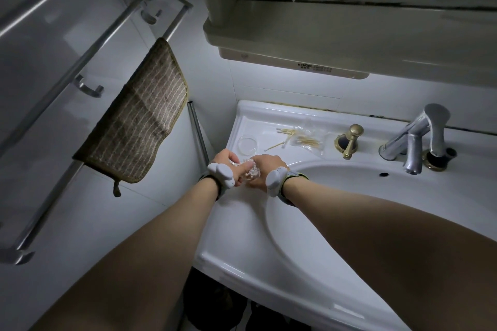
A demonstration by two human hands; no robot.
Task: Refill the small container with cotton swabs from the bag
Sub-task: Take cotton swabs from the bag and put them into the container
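**Both hands around the swab container at the left rim of the basin**

Centre of frame: the left hand (pixel 228 166) and right hand (pixel 265 169), each with a grey wrist device, curl their fingers around the small clear container (pixel 251 171), in which white swab tips show. It is held over the worktop (pixel 242 223) at the basin's left edge. Just beyond lies a round clear lid (pixel 248 143), flat on the ledge. Right of it, loose cotton swabs (pixel 286 133) lie beside the clear bag (pixel 309 140), which holds more. Further right stand a brass knob (pixel 349 140) and the chrome tap (pixel 419 140). Open basin fills the lower right of the frame. At left, a striped towel (pixel 137 118) hangs from a wall rail, apart from the worktop's edge.
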